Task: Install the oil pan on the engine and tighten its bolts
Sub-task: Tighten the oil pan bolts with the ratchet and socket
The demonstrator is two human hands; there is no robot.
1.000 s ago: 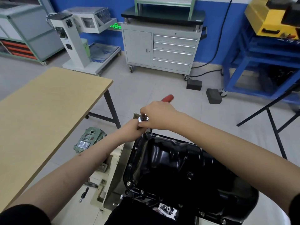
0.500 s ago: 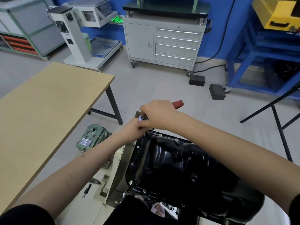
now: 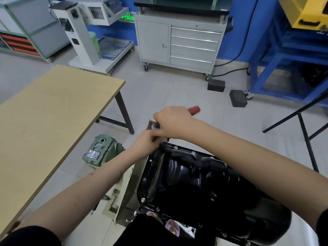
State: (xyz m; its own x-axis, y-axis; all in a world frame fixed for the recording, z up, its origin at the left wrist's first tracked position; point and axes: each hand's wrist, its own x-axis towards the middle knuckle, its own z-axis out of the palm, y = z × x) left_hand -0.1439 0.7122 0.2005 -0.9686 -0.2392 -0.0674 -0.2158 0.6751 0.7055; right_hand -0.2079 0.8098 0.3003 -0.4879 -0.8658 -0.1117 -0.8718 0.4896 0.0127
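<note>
The red handle has swung further out to the right of the fist than it was a moment ago. One black oil pan (image 3: 198,178) sits on the engine, two bolts showing along its far rim. Both hands meet just past its far-left corner. The right hand (image 3: 174,122) is curled round one ratchet (image 3: 194,110); the left hand (image 3: 148,142) pinches beneath its chrome head. Two black blocks (image 3: 216,85) lie on the floor.
</note>
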